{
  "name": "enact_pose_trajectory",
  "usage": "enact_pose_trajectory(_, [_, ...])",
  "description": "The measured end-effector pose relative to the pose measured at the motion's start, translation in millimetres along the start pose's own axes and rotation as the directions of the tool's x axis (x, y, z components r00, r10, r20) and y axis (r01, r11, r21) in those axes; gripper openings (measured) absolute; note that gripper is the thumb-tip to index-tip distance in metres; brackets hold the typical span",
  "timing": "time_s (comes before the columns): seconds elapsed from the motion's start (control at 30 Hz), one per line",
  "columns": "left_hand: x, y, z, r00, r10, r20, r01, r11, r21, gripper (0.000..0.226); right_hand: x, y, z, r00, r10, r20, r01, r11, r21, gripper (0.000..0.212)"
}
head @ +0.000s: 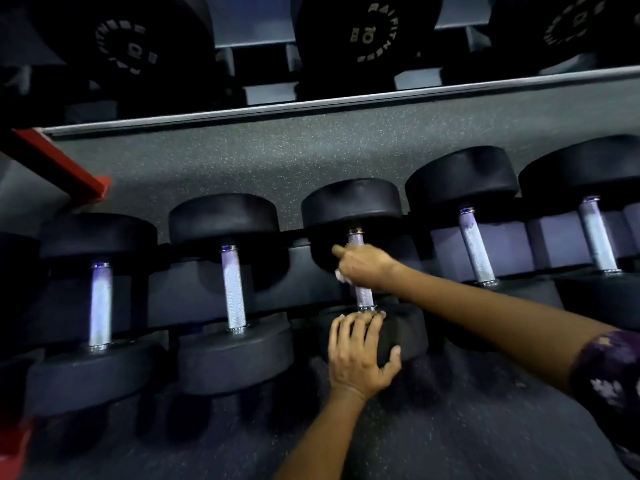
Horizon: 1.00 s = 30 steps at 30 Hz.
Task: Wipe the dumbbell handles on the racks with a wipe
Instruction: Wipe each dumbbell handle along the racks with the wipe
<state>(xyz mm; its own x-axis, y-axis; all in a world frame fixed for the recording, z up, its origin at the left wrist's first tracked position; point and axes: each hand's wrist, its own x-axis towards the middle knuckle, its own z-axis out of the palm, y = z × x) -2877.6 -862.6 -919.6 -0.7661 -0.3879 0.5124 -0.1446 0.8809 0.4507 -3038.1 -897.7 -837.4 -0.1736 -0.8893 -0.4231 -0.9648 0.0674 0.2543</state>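
Down on the lower rack (304, 268), a row of black dumbbells lay side by side with their knurled metal handles pointing away from the camera. The right hand (363, 266) was curled around the handle (363, 292) of the middle dumbbell (351, 202), and a small white wipe (341, 276) showed at the left edge of that fist, pressed between the fingers and the metal. Bare handle stood out above and below the hand. The left hand (358, 355) gripped the near head (401, 332) of the same dumbbell, fingers wrapped over its top edge beside the handle's collar and the thumb hooked around its right side.

To the left, two more dumbbells sat in their cradles, the nearer one with its handle (233, 289) well apart from both hands, the farther one with its handle (100, 306) near the picture's left edge. To the right, two further handles (474, 245) (597, 233) leaned in the same direction. A patterned dark sleeve (609, 368) covered the right upper arm at the right border.

Above the row ran a speckled grey floor strip (311, 150), and over it an upper rack rail (346, 98) carried larger dumbbell heads (367, 32) with pale lettering; one read 10. A red frame part (59, 161) crossed the upper left.
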Motion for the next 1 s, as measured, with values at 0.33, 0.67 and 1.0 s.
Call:
enact_pose_trajectory(0.33, [0, 0, 0, 1.0, 0.0, 0.001, 0.0, 1.0, 0.011, 0.046, -25, 19, 29, 0.992, -0.125, -0.009, 0.123, 0.961, 0.248, 0.026])
enact_pose_trajectory(0.67, [0, 1, -1, 1.0, 0.004, 0.011, -0.004, 1.0, 0.026, 0.046, -44, 19, 59, 0.988, 0.141, -0.064, -0.047, 0.664, 0.746, 0.026])
enact_pose_trajectory(1.0, [0, 3, -2, 1.0, 0.003, 0.021, -0.004, 0.999, 0.047, 0.047, -46, -8, 67, 0.706, 0.697, 0.127, -0.293, 0.124, 0.948, 0.02])
